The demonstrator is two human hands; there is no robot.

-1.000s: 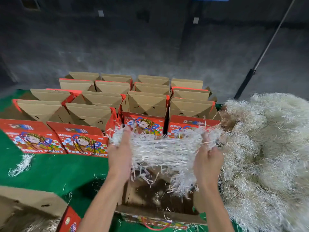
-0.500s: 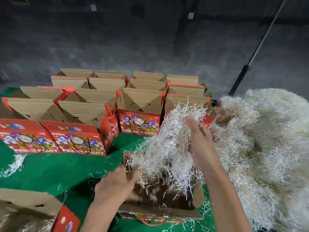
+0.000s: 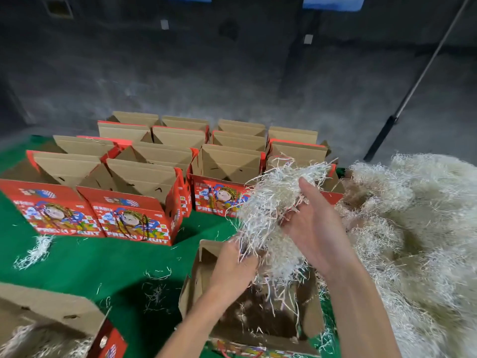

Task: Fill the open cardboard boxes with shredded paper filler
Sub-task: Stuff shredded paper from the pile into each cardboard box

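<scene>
An open cardboard box (image 3: 196,285) stands right in front of me on the green cloth, with a few paper shreds on its floor. Above it hangs a wad of white shredded paper (image 3: 271,208). My left hand (image 3: 232,267) grips the wad's lower end at the box's left rim. My right hand (image 3: 317,228) is raised higher, palm turned toward me, fingers fairly straight and pressed into the wad's right side. A big heap of the same filler (image 3: 418,228) lies to the right.
Several open red "Fresh Fruit" boxes (image 3: 134,213) stand in rows at the back of the green table (image 3: 90,264). Another box (image 3: 51,329) holding filler sits at the bottom left. Loose shreds (image 3: 36,251) lie on the cloth. A dark pole (image 3: 402,104) leans against the wall at the right.
The wad was stretched level between both hands; my left hand has dropped with its end to the box rim while my right hand stayed high, so the wad now hangs steeply over the box.
</scene>
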